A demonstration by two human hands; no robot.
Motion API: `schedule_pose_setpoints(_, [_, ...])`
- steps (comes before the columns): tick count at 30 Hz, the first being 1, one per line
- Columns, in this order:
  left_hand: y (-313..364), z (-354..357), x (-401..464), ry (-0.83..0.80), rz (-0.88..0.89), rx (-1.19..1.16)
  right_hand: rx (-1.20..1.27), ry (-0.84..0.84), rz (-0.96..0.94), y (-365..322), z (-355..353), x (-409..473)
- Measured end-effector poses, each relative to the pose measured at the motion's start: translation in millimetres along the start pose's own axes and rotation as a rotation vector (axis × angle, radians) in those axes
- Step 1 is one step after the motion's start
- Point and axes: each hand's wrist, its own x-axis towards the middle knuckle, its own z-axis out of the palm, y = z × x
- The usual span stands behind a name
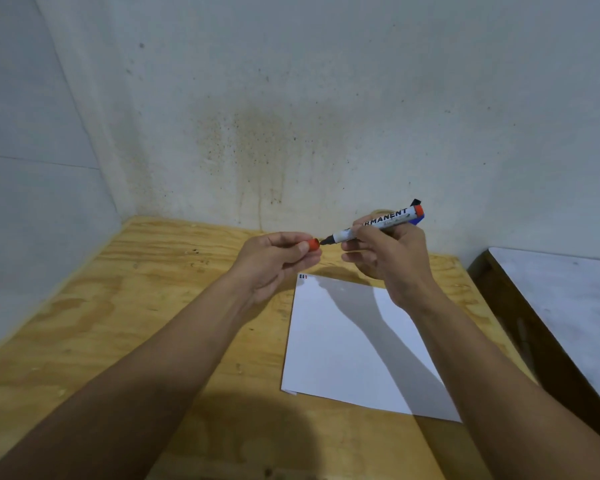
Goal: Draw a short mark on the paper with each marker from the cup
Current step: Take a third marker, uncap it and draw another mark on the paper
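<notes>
— Wood surface (174,299), white paper (354,344). Where's the marker (378,225)?
— Right hand (388,261) grips it above the paper. Left hand (274,261) pinches the red cap (313,245).
— Push the cap on straight.

I see dim, flat, bluish light. Soft arm shadows fall across the paper (357,341), with a broad dark shadow on the plywood table (136,289) just nearer me than the paper. Wide-angle bending warps the edges; detail is soft throughout.
</notes>
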Motion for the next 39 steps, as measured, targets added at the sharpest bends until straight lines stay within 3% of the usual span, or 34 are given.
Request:
schedule_pose_setpoints(18, [9, 45, -2, -0.065, 0.046, 0.043, -0.265, -0.034, -0.154, -24, -33, 4])
schedule_pose_setpoints(30, [2, 93, 4, 0.097, 0.045, 0.204, -0.383, 0.022, -0.145, -28, -50, 11])
schedule_pose_setpoints(34, [-3, 96, 11, 0.129, 0.181, 0.465, -0.528, 0.107, -0.122, -46, -62, 25])
schedule_pose_setpoints(37, [-10, 87, 18, 0.158, 0.395, 0.88, -0.823, 0.097, -0.078, -70, -80, 39])
schedule_pose_setpoints(39, [-13, 81, 21, 0.096, 0.49, 1.085, -1.059, 0.081, -0.086, -83, -90, 47])
